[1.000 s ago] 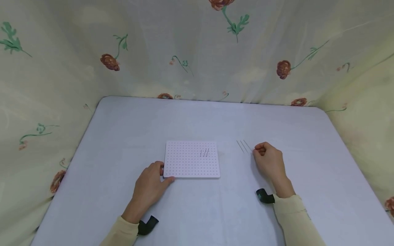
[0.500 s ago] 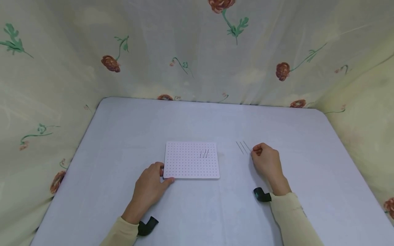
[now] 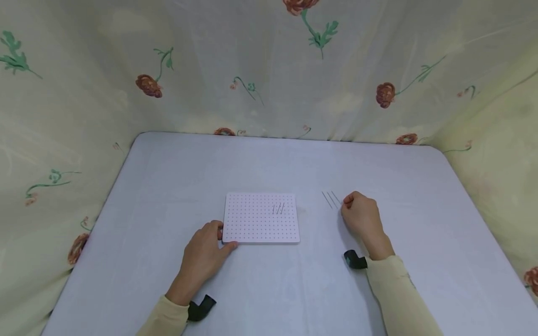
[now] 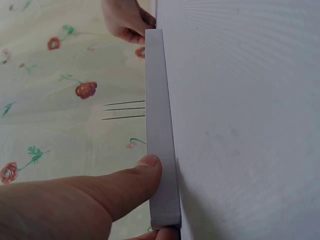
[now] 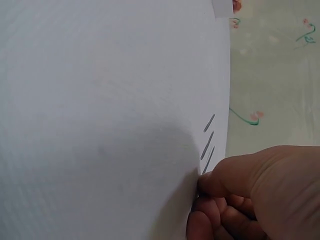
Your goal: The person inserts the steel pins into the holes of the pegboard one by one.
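A white pegboard [image 3: 260, 228] dotted with small holes lies on the table. Three thin dark needles [image 3: 278, 209] stand in its upper right part. My left hand [image 3: 203, 254] grips the board's near left corner, thumb [image 4: 150, 167] on the front side and fingers at the left side. Right of the board, three needles [image 3: 329, 199] lie slantwise on the cloth. At the rightmost one, my right hand [image 3: 363, 219] has thumb and forefinger together on its near end; the fingertips cover that end. In the right wrist view the needle [image 5: 208, 159] runs up to my thumb [image 5: 220, 177].
A white cloth [image 3: 189, 168] covers the table, whose far edge meets a flowered curtain [image 3: 269, 70]. Black curved pieces [image 3: 201, 308] stick out from both sleeves at the wrists.
My right hand has shifted slightly left and away from me, closer over the rightmost lying needle's end. The left hand and the board stay in place.
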`<action>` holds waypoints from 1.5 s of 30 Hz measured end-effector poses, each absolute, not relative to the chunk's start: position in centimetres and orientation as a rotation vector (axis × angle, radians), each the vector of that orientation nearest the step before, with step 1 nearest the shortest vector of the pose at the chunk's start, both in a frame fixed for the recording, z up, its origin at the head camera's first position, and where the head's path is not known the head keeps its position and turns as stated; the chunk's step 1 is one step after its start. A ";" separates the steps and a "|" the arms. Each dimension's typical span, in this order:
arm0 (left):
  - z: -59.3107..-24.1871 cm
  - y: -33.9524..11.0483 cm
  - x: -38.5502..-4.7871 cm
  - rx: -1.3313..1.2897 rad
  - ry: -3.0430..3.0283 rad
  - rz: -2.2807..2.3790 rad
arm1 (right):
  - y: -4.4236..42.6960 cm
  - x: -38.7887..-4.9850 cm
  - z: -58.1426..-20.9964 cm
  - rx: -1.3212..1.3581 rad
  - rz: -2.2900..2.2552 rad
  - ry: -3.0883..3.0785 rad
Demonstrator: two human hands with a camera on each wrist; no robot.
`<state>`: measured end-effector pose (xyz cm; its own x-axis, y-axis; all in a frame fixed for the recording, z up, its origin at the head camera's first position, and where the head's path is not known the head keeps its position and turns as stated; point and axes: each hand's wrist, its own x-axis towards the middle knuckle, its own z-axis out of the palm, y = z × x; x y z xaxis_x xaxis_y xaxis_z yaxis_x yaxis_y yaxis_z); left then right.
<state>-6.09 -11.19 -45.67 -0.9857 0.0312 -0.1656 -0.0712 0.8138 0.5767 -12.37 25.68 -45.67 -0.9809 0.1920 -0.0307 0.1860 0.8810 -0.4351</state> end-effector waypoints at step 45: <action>-45.9 -11.3 -6.1 -0.035 2.839 0.922 | 26.8 -13.2 -45.4 -0.223 0.686 -3.273</action>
<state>-6.06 -11.27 -45.92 -0.9875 0.0259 -0.1556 -0.0705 0.8100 0.5822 -13.17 26.82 -45.40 -0.9693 0.0861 -0.2302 0.1713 0.9083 -0.3817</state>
